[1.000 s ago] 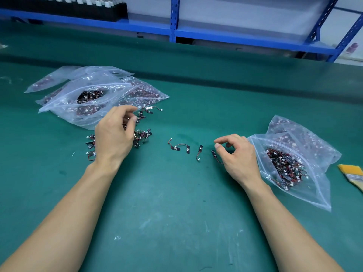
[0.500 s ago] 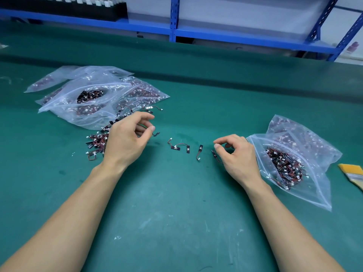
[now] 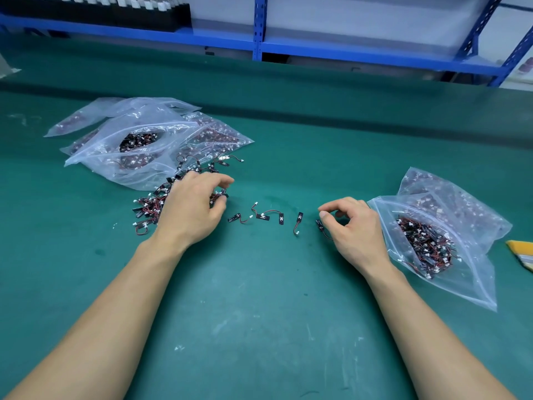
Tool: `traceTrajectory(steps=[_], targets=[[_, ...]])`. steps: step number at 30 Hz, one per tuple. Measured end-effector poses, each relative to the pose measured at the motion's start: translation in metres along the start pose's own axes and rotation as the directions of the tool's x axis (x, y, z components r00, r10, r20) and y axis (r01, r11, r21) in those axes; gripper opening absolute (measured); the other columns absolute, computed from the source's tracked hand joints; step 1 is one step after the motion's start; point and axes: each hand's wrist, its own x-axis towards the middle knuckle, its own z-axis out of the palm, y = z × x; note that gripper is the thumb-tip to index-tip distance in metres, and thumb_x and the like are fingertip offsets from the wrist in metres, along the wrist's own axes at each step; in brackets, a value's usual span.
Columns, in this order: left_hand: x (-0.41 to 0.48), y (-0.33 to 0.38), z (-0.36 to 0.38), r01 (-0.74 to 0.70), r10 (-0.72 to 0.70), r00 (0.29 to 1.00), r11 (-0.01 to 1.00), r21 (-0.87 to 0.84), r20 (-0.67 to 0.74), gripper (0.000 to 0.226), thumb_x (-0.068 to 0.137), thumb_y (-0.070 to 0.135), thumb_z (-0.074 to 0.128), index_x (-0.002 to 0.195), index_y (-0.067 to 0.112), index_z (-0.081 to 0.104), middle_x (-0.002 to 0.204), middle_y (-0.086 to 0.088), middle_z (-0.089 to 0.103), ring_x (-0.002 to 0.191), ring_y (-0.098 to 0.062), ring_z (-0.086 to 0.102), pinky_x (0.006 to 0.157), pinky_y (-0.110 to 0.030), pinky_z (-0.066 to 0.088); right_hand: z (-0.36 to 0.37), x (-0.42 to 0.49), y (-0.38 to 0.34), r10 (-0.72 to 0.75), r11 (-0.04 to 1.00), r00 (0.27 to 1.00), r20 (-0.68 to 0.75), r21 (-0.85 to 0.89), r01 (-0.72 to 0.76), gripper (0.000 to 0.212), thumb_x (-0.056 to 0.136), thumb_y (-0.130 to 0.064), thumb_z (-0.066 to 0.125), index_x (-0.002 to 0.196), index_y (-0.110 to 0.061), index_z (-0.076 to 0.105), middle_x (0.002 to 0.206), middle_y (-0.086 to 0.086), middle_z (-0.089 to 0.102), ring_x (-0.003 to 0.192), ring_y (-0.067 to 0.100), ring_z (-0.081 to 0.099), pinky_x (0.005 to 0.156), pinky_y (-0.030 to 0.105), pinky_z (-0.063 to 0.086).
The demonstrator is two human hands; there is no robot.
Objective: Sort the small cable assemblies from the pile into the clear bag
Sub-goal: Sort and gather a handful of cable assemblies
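- As small cables wait in a pile (image 3: 150, 207) on the green mat (image 3: 259, 313), the left hand (image 3: 193, 206) curls its fingers over the pile's right edge; whether it grips any cannot be told.
- The right hand (image 3: 354, 226) rests on the mat with fingers curled, its thumb beside one cable (image 3: 319, 225); whether it holds that cable cannot be told.
- A few loose cables (image 3: 264, 216) lie between the hands.
- The clear bag (image 3: 473, 226), open and part-filled, lies just right of the right hand.
- More bags (image 3: 138, 122) lie far left.
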Motion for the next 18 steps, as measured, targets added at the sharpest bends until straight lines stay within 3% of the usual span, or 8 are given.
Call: traceTrajectory(steps=[3,5,11,18], targets=[[0.000,-0.006,0.003,0.065,-0.093,0.989,0.973,0.220,0.117,0.041,0.093,0.033,0.060,0.134,0.029,0.057,0.133,0.007,0.057,0.124,-0.023,0.043,0.101,-0.043,0.032,0.000,0.000,-0.001,-0.001,1.000,1.000,0.002,0.001,0.001,0.020,0.088,-0.019,0.070,0.079,-0.038,0.068,0.086,-0.021,0.066,0.088,-0.001,0.053,0.073,0.003,0.035],[0.001,-0.010,0.006,0.073,-0.111,0.985,0.963,0.259,0.135,0.037,0.095,0.038,0.059,0.131,0.032,0.060,0.131,0.008,0.056,0.124,-0.022,0.042,0.101,-0.042,0.030,0.000,0.000,-0.001,-0.002,1.000,1.000,0.001,0.002,0.002,0.022,0.088,-0.019,0.070,0.079,-0.039,0.067,0.086,-0.022,0.066,0.088,-0.001,0.053,0.073,0.004,0.034],[0.006,-0.014,0.004,0.073,-0.079,0.996,0.977,0.199,0.027,0.011,0.092,0.028,0.068,0.102,0.030,0.073,0.108,0.007,0.064,0.108,-0.025,0.047,0.088,-0.042,0.033,0.000,-0.001,-0.002,0.002,1.000,1.000,0.001,0.008,-0.002,0.020,0.088,-0.019,0.069,0.079,-0.037,0.068,0.085,-0.022,0.066,0.088,-0.002,0.053,0.073,0.004,0.035],[0.008,-0.016,0.002,0.054,-0.048,0.980,0.998,0.028,-0.195,0.009,0.091,0.020,0.070,0.099,0.023,0.074,0.102,0.004,0.066,0.096,-0.026,0.052,0.084,-0.037,0.041,0.000,0.000,-0.002,0.008,1.000,1.000,-0.001,0.016,-0.008,0.020,0.088,-0.019,0.069,0.080,-0.037,0.068,0.087,-0.023,0.066,0.088,-0.001,0.054,0.072,0.003,0.035]])
